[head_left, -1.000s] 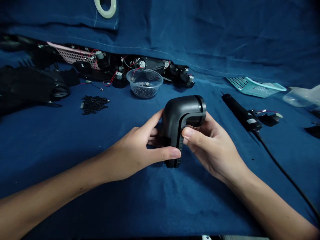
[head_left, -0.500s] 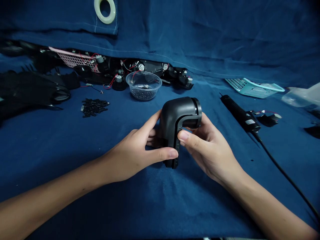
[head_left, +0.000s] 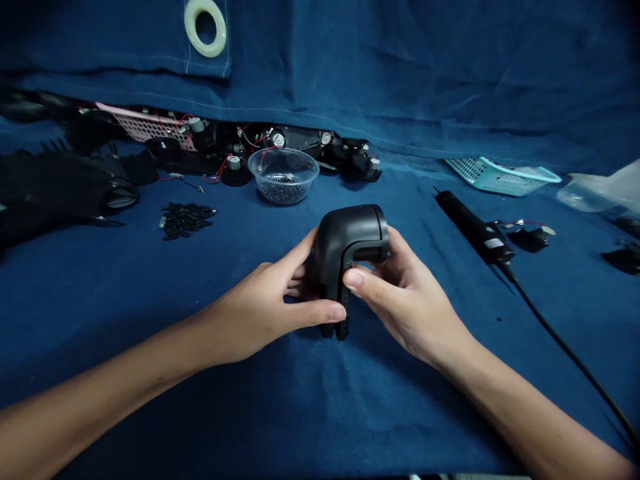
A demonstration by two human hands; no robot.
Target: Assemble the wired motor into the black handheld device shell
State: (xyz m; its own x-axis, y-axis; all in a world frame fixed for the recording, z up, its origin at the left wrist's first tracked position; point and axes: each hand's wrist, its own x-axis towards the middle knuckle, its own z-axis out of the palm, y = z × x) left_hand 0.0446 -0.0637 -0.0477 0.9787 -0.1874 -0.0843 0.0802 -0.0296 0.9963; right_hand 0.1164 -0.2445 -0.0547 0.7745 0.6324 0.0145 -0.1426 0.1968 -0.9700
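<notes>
A black elbow-shaped plastic housing (head_left: 345, 233) is held upright between both hands at the middle of the view, its round end pointing right. A seam runs along its inner bend, and a narrow gap shows between the two halves at the lower end. My left hand (head_left: 255, 313) grips the lower left part, thumb laid across the front and fingers behind. My right hand (head_left: 415, 300) is closed on the right side, thumb pressed on the inner edge below the bend. Its other fingers are partly hidden behind the round end.
Behind stand a clear bowl (head_left: 283, 190) of tiny dark pieces, a pile of small black parts (head_left: 185, 221) and a pink basket (head_left: 145, 127) among wired parts. To the right lie a corded black electric screwdriver (head_left: 473, 227), a wired black part (head_left: 533, 239) and a turquoise basket (head_left: 515, 181).
Both hands and the housing have shifted slightly left, while the view has also moved a little. The gap beside the round end looks narrower, and the gap at the lower end shows more.
</notes>
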